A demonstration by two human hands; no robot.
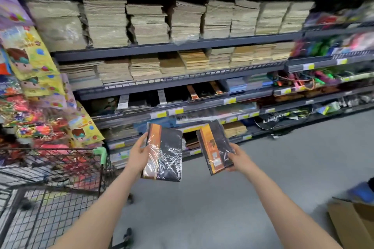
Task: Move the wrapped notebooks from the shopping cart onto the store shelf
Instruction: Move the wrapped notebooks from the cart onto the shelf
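My left hand [139,153] grips the left edge of a wrapped black notebook [168,153] with an orange band and shiny plastic film. My right hand [238,157] holds a second wrapped black notebook [215,147] with an orange band, tilted to the left. Both notebooks hang in the air in front of the lower part of the store shelf [202,105]. On one middle shelf lie more black notebooks [204,91] with orange or white bands. The black wire shopping cart [48,198] stands at my lower left, its inside mostly out of view.
Stacks of beige paper pads [149,24] fill the upper shelves. Colourful bags [36,70] hang at the left above the cart. Coloured stationery [323,79] fills the shelves at the right. A cardboard box [356,224] sits on the grey floor at the lower right.
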